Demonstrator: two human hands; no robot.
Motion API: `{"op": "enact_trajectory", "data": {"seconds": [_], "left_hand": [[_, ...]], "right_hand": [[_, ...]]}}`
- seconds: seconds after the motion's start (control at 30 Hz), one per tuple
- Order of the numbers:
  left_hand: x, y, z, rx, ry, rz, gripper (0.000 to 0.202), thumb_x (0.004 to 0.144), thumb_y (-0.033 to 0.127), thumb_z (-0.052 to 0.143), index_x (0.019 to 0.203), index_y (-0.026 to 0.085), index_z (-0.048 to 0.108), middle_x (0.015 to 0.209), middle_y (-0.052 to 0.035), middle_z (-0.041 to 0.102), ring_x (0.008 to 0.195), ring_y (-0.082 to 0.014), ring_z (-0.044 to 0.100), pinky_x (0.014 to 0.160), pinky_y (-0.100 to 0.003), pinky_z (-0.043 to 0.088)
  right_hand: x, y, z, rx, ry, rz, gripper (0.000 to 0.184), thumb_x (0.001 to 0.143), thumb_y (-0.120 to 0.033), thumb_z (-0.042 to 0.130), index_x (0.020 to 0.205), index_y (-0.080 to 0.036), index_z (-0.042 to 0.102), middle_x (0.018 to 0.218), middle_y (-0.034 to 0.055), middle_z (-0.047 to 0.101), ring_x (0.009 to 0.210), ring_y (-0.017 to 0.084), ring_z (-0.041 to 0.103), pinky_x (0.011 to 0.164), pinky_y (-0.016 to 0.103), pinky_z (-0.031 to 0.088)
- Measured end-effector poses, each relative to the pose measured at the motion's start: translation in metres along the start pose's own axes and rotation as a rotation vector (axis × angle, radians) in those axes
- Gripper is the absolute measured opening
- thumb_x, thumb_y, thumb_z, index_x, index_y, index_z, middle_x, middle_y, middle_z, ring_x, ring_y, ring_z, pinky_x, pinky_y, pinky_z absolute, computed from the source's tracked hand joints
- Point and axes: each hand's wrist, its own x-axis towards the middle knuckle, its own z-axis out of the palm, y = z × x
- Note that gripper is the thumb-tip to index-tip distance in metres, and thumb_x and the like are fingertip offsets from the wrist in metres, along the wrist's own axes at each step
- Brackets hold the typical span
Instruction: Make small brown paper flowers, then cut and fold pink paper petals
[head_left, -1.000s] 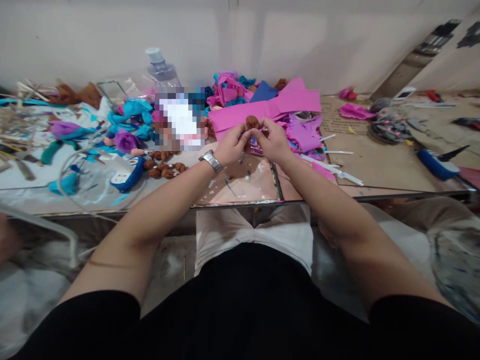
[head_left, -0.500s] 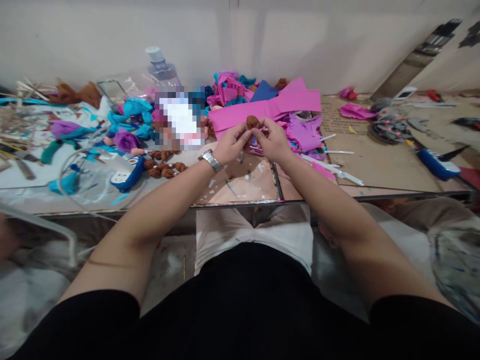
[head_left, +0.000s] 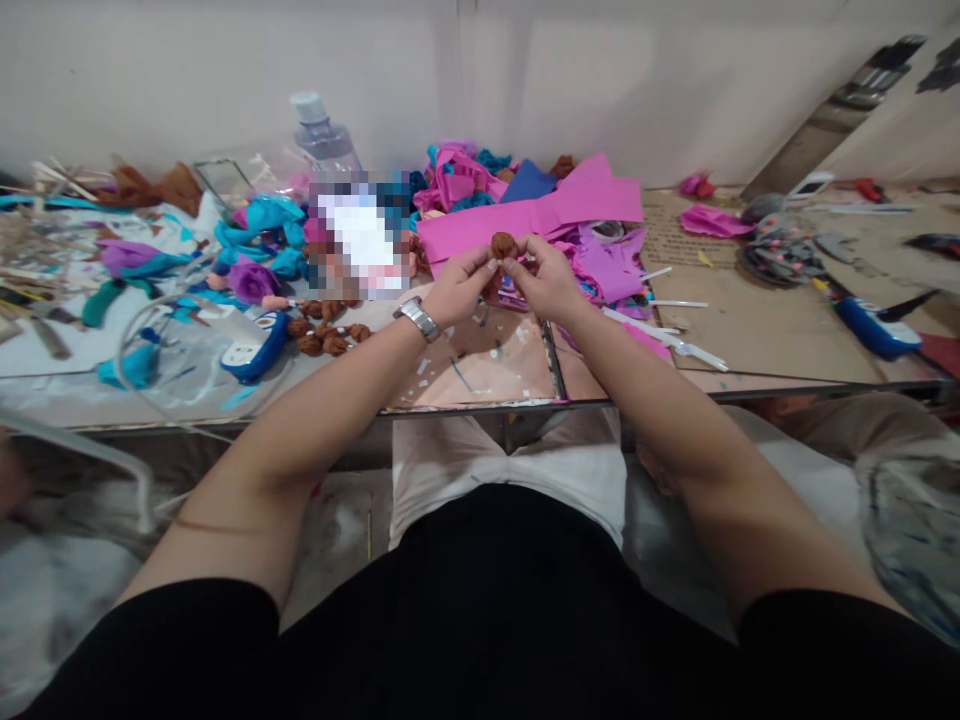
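My left hand point(head_left: 459, 288) and my right hand point(head_left: 546, 281) meet above the middle of the table. Both pinch a small brown crumpled paper ball point(head_left: 503, 244) between thumbs and fingertips. The ball sticks up above my fingers. A metal watch point(head_left: 418, 318) is on my left wrist. Just behind my hands lies a pink paper sheet point(head_left: 540, 215). Several similar brown paper balls point(head_left: 327, 338) lie on the table to the left of my left forearm.
Teal and purple paper flowers point(head_left: 255, 250) and scraps cover the left of the table. A plastic bottle point(head_left: 322, 135) stands at the back. A blue and white power strip point(head_left: 253, 350) lies left. A blue-handled tool point(head_left: 877, 325) and white plastic sticks point(head_left: 675, 345) lie right.
My hands have barely shifted, still working the brown ball between the fingertips. Nothing else on the table has moved.
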Motion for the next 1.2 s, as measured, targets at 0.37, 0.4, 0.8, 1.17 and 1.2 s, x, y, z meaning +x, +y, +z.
{"op": "enact_trajectory", "data": {"seconds": [0.37,0.4,0.8,1.17,1.2], "left_hand": [[-0.001,0.016,0.008,-0.13,0.083,-0.237,0.044,0.102,0.062,0.082,0.09,0.022,0.069,0.071,-0.0007,0.062,0.061,-0.0157,0.063,0.066,-0.03,0.052],[0.0,0.018,0.008,-0.154,0.104,-0.253,0.042,0.101,0.06,0.084,0.091,0.022,0.07,0.072,-0.0004,0.062,0.062,-0.0157,0.063,0.067,-0.031,0.052],[0.001,0.022,0.007,-0.289,0.083,-0.235,0.041,0.095,0.054,0.092,0.089,0.023,0.068,0.076,0.0015,0.063,0.065,-0.013,0.062,0.063,-0.026,0.053],[0.002,0.022,-0.005,-0.257,0.05,-0.305,0.037,0.091,0.047,0.097,0.084,0.021,0.072,0.071,0.0011,0.065,0.061,-0.0123,0.061,0.06,-0.024,0.048],[0.001,0.023,-0.005,-0.275,0.05,-0.321,0.036,0.091,0.045,0.098,0.083,0.02,0.072,0.071,0.0008,0.065,0.062,-0.0121,0.061,0.06,-0.024,0.049]], "right_hand": [[-0.001,0.004,0.002,0.025,-0.004,-0.001,0.054,0.1,-0.079,0.073,0.103,-0.026,0.065,0.102,0.0077,0.074,0.091,0.026,0.068,0.083,0.043,0.064],[-0.001,0.003,0.002,0.023,-0.002,0.004,0.055,0.1,-0.081,0.073,0.104,-0.027,0.066,0.103,0.008,0.074,0.095,0.027,0.069,0.084,0.043,0.065],[0.0,0.009,0.005,-0.011,0.088,-0.034,0.06,0.097,-0.084,0.073,0.107,-0.024,0.072,0.105,0.0109,0.076,0.1,0.031,0.072,0.092,0.049,0.066],[0.001,0.009,0.011,0.137,0.086,0.035,0.073,0.082,-0.092,0.081,0.112,-0.026,0.074,0.105,0.0091,0.076,0.092,0.027,0.069,0.077,0.041,0.062],[0.001,0.009,0.01,0.144,0.075,0.032,0.074,0.082,-0.092,0.081,0.111,-0.025,0.075,0.104,0.0091,0.076,0.094,0.027,0.07,0.077,0.04,0.062]]}}
